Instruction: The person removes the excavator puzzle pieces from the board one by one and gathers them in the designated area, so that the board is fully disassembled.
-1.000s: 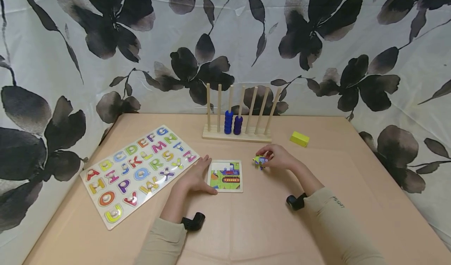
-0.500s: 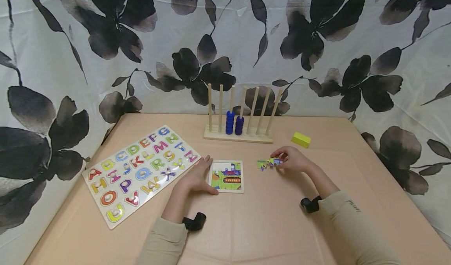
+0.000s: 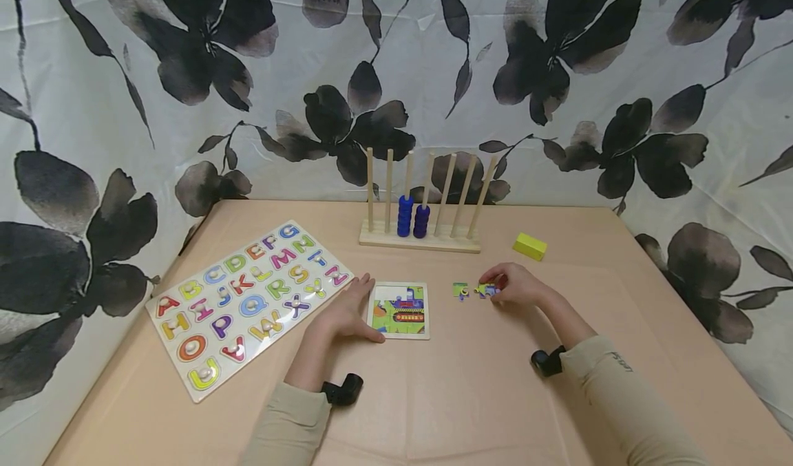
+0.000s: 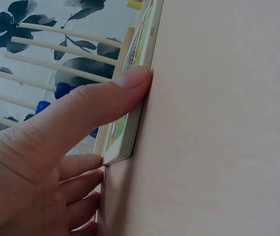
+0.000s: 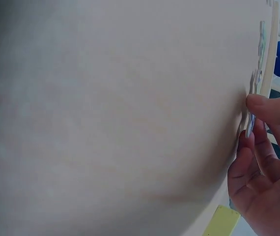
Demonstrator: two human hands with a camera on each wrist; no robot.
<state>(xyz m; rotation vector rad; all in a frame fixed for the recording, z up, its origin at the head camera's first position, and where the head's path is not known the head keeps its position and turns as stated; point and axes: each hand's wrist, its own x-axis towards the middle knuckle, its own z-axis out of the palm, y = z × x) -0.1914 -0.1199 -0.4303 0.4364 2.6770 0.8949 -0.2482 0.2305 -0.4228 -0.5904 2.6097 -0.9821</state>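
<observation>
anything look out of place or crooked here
Mainly the letter board: it slants against the table's edges, while the small picture puzzle lies nearly square. Loose puzzle pieces are outside that puzzle, one pinched by the right hand. I see nothing spilled or damaged.

A play corner, perhaps at home — flowered cloth (image 3: 455,132) hides the room beyond, so it's hard to be sure. The pale table (image 3: 458,397) holds playthings — an alphabet board (image 3: 275,308), a beaded peg rack (image 3: 420,244), a picture puzzle (image 3: 399,314).
</observation>
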